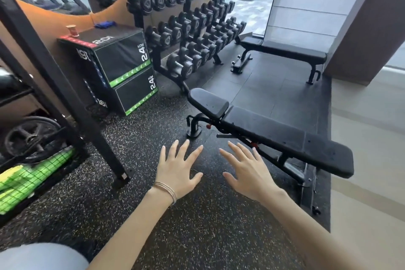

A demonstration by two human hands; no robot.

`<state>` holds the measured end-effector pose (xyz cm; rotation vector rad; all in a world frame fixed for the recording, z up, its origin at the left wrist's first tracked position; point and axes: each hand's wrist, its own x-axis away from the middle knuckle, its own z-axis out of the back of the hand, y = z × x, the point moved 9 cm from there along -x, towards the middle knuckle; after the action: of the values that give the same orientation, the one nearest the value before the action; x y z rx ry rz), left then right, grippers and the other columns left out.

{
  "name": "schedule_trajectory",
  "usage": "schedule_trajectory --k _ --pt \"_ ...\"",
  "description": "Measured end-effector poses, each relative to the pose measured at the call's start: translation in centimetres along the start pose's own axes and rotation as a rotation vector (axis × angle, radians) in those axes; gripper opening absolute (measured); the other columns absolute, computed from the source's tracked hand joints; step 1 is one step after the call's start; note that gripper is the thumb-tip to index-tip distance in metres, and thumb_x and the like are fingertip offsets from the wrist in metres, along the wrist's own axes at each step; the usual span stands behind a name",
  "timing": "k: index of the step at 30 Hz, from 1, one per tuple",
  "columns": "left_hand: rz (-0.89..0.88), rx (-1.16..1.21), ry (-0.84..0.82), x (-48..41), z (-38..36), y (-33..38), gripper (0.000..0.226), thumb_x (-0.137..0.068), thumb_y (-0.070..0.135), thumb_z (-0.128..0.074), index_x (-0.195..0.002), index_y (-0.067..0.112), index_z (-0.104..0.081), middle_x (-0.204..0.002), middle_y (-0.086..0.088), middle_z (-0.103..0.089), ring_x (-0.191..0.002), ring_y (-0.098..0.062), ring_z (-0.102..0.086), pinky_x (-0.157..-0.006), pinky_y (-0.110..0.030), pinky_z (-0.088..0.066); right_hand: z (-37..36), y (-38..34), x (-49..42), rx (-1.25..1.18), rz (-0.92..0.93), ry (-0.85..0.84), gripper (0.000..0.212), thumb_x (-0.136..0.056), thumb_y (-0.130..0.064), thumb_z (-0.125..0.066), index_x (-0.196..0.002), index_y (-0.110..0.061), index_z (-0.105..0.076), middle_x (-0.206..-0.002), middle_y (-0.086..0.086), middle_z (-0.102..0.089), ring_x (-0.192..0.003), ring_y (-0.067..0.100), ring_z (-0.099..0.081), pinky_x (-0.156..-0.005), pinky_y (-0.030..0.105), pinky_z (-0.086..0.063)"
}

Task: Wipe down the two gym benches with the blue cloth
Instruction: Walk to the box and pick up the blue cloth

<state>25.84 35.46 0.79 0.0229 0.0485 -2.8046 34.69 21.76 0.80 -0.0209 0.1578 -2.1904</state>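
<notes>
A black padded bench (pixel 269 131) stands on the floor just right of centre, its long pad running toward the lower right. A second black bench (pixel 287 50) stands farther back by the window. The blue cloth (pixel 104 24) lies crumpled on top of the black plyo box (pixel 122 55) at the left rear. My left hand (pixel 178 171) and my right hand (pixel 247 171) are stretched out side by side over the floor, palms down, fingers spread, holding nothing. Both hands are short of the near bench and far from the cloth.
A three-tier dumbbell rack (pixel 188 28) stands between the plyo box and the far bench. A black steel rack upright (pixel 65 85) rises at left, with weight plates and green mats behind it. A small red-brown cup (pixel 72 30) stands on the box. Pale flooring lies to the right.
</notes>
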Motion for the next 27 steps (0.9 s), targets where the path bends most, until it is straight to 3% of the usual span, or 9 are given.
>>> schedule_trajectory --k 27 --pt "0.198 0.042 -0.029 -33.4 -5.0 -16.4 0.069 -0.089 0.059 -0.032 -0.147 0.041 0.001 -0.157 -0.003 -0.014 -0.145 -0.027 -0.011 -0.117 -0.049 -0.010 -4.6 8.1 -41.1 0.001 0.179 -0.157 0.065 -0.091 -0.047 -0.047 -0.147 -0.032 -0.018 -0.157 0.000 -0.016 -0.144 0.023 -0.012 -0.116 0.055 -0.013"
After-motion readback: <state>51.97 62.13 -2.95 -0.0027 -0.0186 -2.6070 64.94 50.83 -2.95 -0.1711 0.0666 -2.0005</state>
